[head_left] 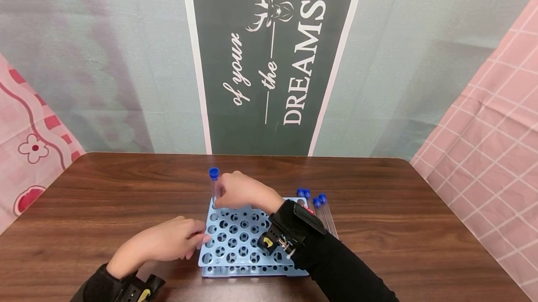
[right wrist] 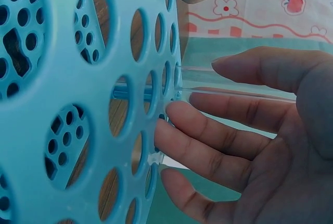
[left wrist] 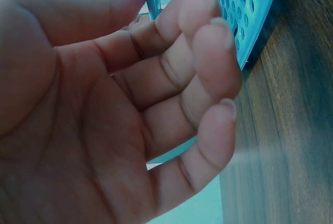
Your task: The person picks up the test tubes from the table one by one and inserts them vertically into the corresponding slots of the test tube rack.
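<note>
A light-blue test tube rack (head_left: 244, 261) with round holes stands on the table. At its back left corner, my right hand (head_left: 241, 191) pinches a clear test tube (head_left: 213, 187) with a blue cap (head_left: 214, 173) between thumb and index finger. The tube is upright, its lower end in a corner hole, as the right wrist view shows. My other right fingers rest close over the rack's top plate (right wrist: 119, 153). At the left edge, my left hand (head_left: 174, 239) holds the top plate, thumb above it and curled fingers (left wrist: 216, 52) below.
Several more blue-capped test tubes (head_left: 325, 213) lie along the rack's right side, partly behind my right forearm. The brown wooden table (head_left: 399, 227) ends at a back edge before a printed curtain (head_left: 168, 82). Dark bands with cameras sit on both wrists.
</note>
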Tool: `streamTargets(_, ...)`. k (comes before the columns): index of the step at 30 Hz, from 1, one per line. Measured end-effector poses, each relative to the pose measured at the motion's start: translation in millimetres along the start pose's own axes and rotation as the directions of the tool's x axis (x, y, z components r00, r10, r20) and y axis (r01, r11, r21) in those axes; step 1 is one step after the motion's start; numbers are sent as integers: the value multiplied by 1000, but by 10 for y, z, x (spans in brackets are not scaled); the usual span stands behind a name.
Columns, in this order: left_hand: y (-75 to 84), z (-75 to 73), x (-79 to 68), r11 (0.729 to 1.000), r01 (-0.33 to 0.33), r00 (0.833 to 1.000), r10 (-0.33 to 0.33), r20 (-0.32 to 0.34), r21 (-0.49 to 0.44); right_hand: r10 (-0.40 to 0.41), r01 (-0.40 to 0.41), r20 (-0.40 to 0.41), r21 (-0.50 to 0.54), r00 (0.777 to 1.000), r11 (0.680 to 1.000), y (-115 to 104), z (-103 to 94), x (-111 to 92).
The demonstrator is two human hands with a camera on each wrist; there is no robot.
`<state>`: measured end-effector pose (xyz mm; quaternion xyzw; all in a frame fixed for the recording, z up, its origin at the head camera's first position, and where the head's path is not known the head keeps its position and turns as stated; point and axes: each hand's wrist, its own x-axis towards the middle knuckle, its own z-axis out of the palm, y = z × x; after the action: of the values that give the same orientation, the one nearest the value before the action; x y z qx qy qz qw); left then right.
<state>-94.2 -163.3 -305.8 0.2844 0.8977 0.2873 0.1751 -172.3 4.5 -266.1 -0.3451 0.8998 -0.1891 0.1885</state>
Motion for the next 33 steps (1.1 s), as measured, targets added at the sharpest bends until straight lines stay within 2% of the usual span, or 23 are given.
streamTargets(33,-4,-7,8,1000,-9,1000,9,1,5,9,-9,-11,-1,1000,1000,4,8,7)
